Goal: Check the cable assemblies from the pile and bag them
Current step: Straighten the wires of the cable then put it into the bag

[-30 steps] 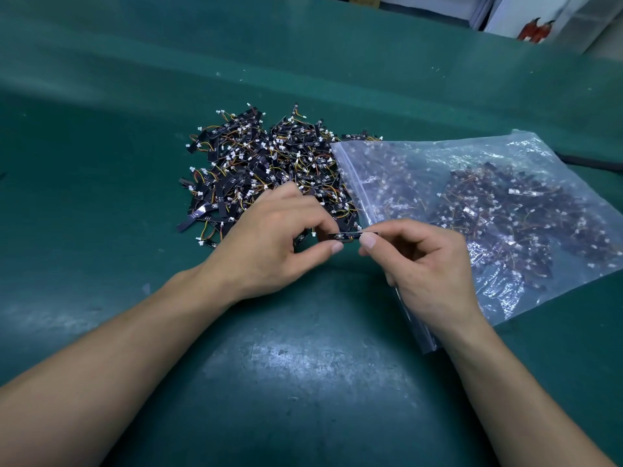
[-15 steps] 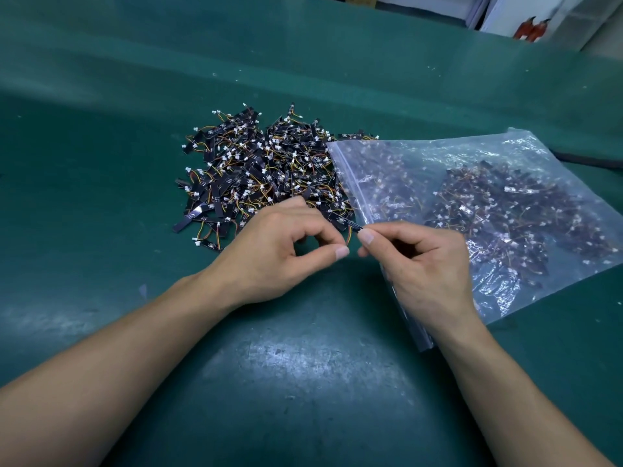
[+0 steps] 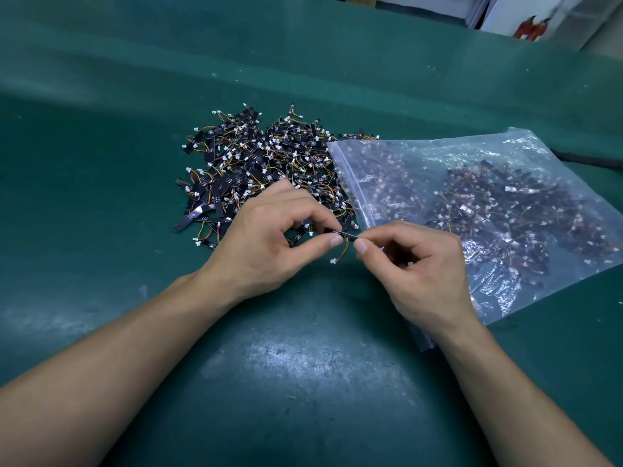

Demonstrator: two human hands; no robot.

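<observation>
Head view. Checking step, by judgement: holding one cable assembly [image 3: 345, 234] pinched end to end between left grip [image 3: 266, 241] and right grip [image 3: 421, 264], both clasping it, just beside bag [image 3: 421, 153] mouth. Noting pile [image 3: 256, 163] left of bag, touching its mouth edge. Next: finish look-over, then feed through mouth, minding dangling white connector [image 3: 333, 261].

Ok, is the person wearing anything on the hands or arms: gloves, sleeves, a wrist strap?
No. The left hand and right hand are bare: no gloves, no rings. The left forearm and right forearm are uncovered as far as the frame shows, with no sleeve, watch or wrist strap in view. Nails look short.
</observation>
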